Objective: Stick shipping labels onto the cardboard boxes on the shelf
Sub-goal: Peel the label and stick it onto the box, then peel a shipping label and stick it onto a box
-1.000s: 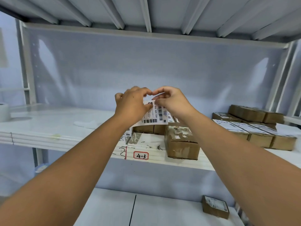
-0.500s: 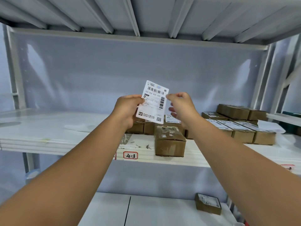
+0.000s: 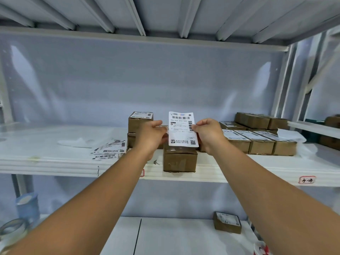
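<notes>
- Shelf (image 3: 55, 159): bare box (image 3: 180, 160) at 6 o'clock of your label (image 3: 182, 129).
- Your right fingers (image 3: 195, 126) pinch it; left fingers (image 3: 157, 124) hold unclear.
- Next likely: lower it squarely.

I see one white shipping label (image 3: 183, 129) held upright between the hands, print facing me, barcodes on top and a QR code at the bottom. The right hand (image 3: 209, 135) pinches its right edge; the left hand (image 3: 150, 137) meets its left edge, grip unclear to me. Just below it a scuffed brown cardboard box (image 3: 179, 160) sits at the shelf (image 3: 55, 162) front edge. Behind the left hand are stacked boxes (image 3: 140, 121), the top one labelled. Right of the right hand is a row of labelled boxes (image 3: 257, 142). Loose labels (image 3: 110, 150) lie flat left of the left hand.
</notes>
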Available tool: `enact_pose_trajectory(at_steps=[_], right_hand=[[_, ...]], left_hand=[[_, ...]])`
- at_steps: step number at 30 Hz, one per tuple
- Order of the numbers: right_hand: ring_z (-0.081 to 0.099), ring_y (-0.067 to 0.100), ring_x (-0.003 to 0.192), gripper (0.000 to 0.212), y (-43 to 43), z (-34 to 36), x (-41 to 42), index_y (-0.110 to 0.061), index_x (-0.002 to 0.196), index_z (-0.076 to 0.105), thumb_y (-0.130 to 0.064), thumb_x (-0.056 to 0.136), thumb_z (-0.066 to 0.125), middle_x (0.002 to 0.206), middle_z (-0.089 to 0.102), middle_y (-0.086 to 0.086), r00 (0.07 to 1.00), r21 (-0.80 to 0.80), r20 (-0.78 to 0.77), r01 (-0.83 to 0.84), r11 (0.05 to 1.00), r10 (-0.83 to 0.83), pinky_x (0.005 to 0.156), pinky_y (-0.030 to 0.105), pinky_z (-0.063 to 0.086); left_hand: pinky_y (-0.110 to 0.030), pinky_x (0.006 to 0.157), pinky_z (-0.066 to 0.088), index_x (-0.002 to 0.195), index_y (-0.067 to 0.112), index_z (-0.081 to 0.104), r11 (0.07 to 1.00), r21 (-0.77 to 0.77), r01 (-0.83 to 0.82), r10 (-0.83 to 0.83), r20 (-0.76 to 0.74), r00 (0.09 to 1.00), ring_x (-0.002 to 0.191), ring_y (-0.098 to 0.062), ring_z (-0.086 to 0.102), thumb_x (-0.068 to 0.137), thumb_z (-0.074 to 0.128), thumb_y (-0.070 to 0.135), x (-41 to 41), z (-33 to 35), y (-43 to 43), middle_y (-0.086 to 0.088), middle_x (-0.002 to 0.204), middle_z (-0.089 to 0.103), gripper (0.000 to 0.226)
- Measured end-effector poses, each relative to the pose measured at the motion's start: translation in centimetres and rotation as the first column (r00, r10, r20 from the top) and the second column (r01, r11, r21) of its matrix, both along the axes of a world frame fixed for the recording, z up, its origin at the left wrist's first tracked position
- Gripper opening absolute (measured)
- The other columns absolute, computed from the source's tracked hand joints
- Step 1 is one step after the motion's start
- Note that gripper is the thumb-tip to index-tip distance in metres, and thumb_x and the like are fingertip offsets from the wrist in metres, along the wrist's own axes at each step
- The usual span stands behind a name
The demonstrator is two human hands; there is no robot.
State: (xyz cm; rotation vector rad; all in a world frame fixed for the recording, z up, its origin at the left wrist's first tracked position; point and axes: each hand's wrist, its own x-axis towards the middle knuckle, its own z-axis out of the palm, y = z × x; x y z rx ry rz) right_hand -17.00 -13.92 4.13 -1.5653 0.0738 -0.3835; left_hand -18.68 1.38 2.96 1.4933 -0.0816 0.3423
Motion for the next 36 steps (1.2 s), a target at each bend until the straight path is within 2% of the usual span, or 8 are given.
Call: enact_pose_trajectory(at_steps=[6, 11, 15, 20, 23, 26, 32, 36], right_hand=[[0.064, 0.024, 0.067, 0.021, -0.2, -0.7, 0.6, -0.014, 0.073, 0.052, -0.003, 0.089, 0.06, 0.082, 0.065, 0.011, 0.999, 0.001, -0.037, -0.016, 1.0, 0.016, 0.049, 0.024, 0.045], [0.066, 0.028, 0.08, 0.021, 1.1, -1.1, 1.1, -0.014, 0.071, 0.056, -0.001, 0.084, 0.065, 0.092, 0.068, 0.014, 0.999, -0.075, -0.043, -0.007, 0.997, 0.004, 0.074, 0.038, 0.057], [0.066, 0.033, 0.092, 0.021, 1.1, -1.2, 1.1, -0.013, 0.068, 0.059, 0.0, 0.084, 0.065, 0.092, 0.068, 0.013, 0.998, -0.069, -0.063, -0.026, 0.997, 0.022, 0.086, 0.051, 0.054], [0.061, 0.028, 0.08, 0.022, 0.1, -1.0, 1.1, -0.011, 0.069, 0.058, 0.001, 0.087, 0.063, 0.079, 0.062, 0.009, 0.99, -0.066, -0.114, -0.091, 0.994, 0.083, 0.076, 0.04, 0.055], [0.06, 0.022, 0.068, 0.022, 0.0, -1.1, 1.1, -0.011, 0.069, 0.058, 0.002, 0.086, 0.063, 0.076, 0.061, 0.009, 0.991, -0.097, -0.106, -0.094, 0.991, 0.084, 0.062, 0.032, 0.052], [0.058, 0.019, 0.066, 0.02, 0.1, -1.2, 1.0, -0.012, 0.07, 0.058, 0.0, 0.085, 0.064, 0.075, 0.061, 0.008, 0.993, -0.165, -0.087, -0.088, 0.982, 0.074, 0.054, 0.025, 0.046], [0.057, 0.019, 0.074, 0.022, -0.1, -1.2, 1.0, -0.014, 0.068, 0.059, -0.001, 0.085, 0.065, 0.082, 0.063, 0.009, 0.996, -0.218, -0.065, -0.069, 0.974, 0.056, 0.062, 0.025, 0.045], [0.055, 0.016, 0.074, 0.024, -0.1, -1.4, 0.9, -0.015, 0.067, 0.057, -0.001, 0.086, 0.063, 0.081, 0.061, 0.006, 0.998, -0.233, -0.045, -0.052, 0.971, 0.043, 0.057, 0.023, 0.042]], left_hand=[[-0.026, 0.074, 0.056, 0.107, 0.007, 0.061, 0.997, 0.056, 0.054, -0.055, 0.011, 0.998, 0.082, -0.018, 0.068, 0.098, 0.049, 0.024, 0.1, -1.2, 0.3, -0.008, 0.092, 0.07, 0.024], [-0.035, 0.082, 0.056, 0.103, 0.013, 0.067, 0.98, 0.198, -0.023, 0.011, 0.063, 0.998, 0.089, -0.017, 0.067, 0.094, 0.055, 0.03, 0.8, -2.2, 0.4, -0.004, 0.102, 0.071, 0.023], [-0.025, 0.085, 0.041, 0.135, 0.015, 0.048, 0.909, 0.392, -0.139, 0.096, 0.129, 0.987, 0.099, -0.011, 0.057, 0.093, 0.056, 0.035, 0.2, -2.4, 0.3, 0.003, 0.114, 0.065, 0.047], [-0.021, 0.08, 0.036, 0.138, 0.02, 0.043, 0.817, 0.525, -0.24, 0.121, 0.25, 0.961, 0.098, -0.009, 0.055, 0.096, 0.049, 0.034, -0.5, -2.5, -0.2, 0.003, 0.119, 0.062, 0.045], [-0.021, 0.078, 0.037, 0.13, 0.022, 0.053, 0.768, 0.579, -0.273, 0.115, 0.295, 0.948, 0.09, -0.008, 0.054, 0.096, 0.049, 0.034, -0.4, -2.7, -0.2, 0.0, 0.123, 0.059, 0.036], [-0.02, 0.077, 0.032, 0.115, 0.018, 0.065, 0.731, 0.618, -0.29, 0.102, 0.321, 0.942, 0.101, -0.014, 0.053, 0.097, 0.047, 0.031, 0.1, -2.8, 0.0, -0.002, 0.115, 0.061, 0.029], [-0.019, 0.061, 0.031, 0.08, -0.002, 0.069, 0.728, 0.623, -0.286, 0.074, 0.342, 0.937, 0.091, -0.018, 0.055, 0.095, 0.05, 0.022, 0.5, -3.1, 0.2, -0.005, 0.08, 0.064, 0.034], [-0.022, 0.061, 0.029, 0.073, 0.005, 0.066, 0.726, 0.634, -0.268, 0.048, 0.341, 0.939, 0.081, -0.008, 0.047, 0.094, 0.051, 0.018, 0.3, -2.9, 0.2, -0.004, 0.085, 0.062, 0.029]])
